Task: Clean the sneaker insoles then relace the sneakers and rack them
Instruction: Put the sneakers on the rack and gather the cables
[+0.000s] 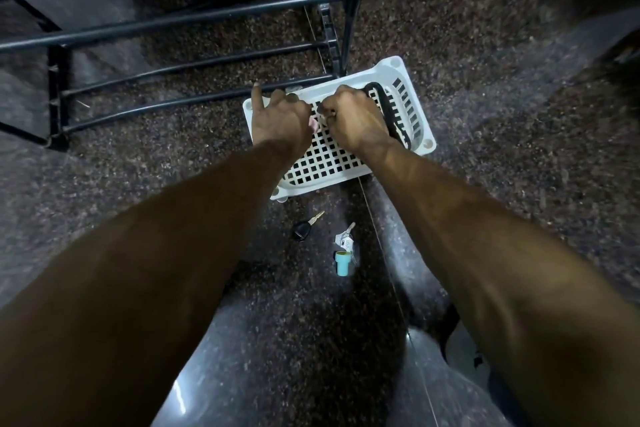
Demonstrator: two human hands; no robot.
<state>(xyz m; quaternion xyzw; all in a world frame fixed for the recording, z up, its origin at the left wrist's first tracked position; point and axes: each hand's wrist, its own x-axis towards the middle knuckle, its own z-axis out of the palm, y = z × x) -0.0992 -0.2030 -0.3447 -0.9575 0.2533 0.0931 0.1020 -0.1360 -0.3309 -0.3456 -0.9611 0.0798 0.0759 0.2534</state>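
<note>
Forearms reach out from the bottom of the view over speckled, polished granite floor (485,45). Nearest lie a dark-headed key (304,229), a small tagged key bunch (344,241) and a teal plastic cap (342,263), probably set aside out of the way. Beyond them, both hands meet over a white perforated plastic basket (329,163): the left hand (280,118) curls, one finger raised, the right hand (353,116) is bunched, and they seem to pinch something small and pale between them; what it is cannot be told. Black woven shoelaces (389,107) coil inside the basket's right wall, likely kept there for relacing. Farthest stands the black tubular shoe rack (173,21). No sneakers are visible.
</note>
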